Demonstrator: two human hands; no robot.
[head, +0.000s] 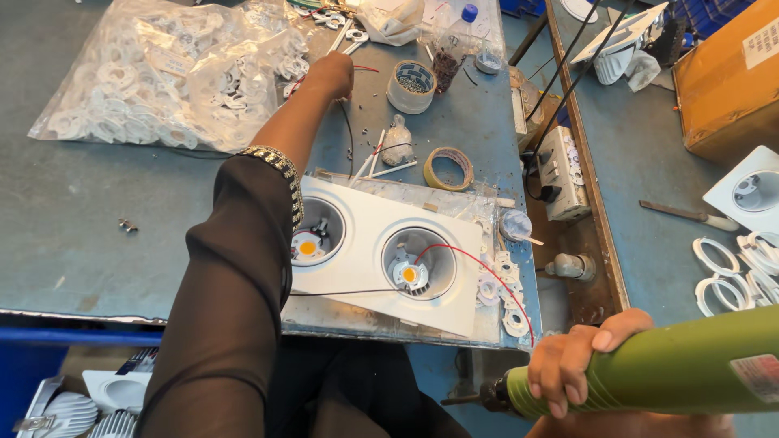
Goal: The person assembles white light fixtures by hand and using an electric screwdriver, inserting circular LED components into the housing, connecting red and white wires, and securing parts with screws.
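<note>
A clear bag [154,69] of white rings lay at the far left of the grey bench [73,203]. Two small screws [127,225] sat loose on the bench below it. A tape roll [449,169] lay flat near the fixture's far edge, with a tub [411,86] and a blue-capped bottle [454,45] beyond it. A power strip [560,172] stood at the bench's right edge. On the next table lay white rings [734,268], a white square housing [751,191] and a cardboard box [726,77]. Finned heat sinks [69,414] showed under the bench at lower left.
</note>
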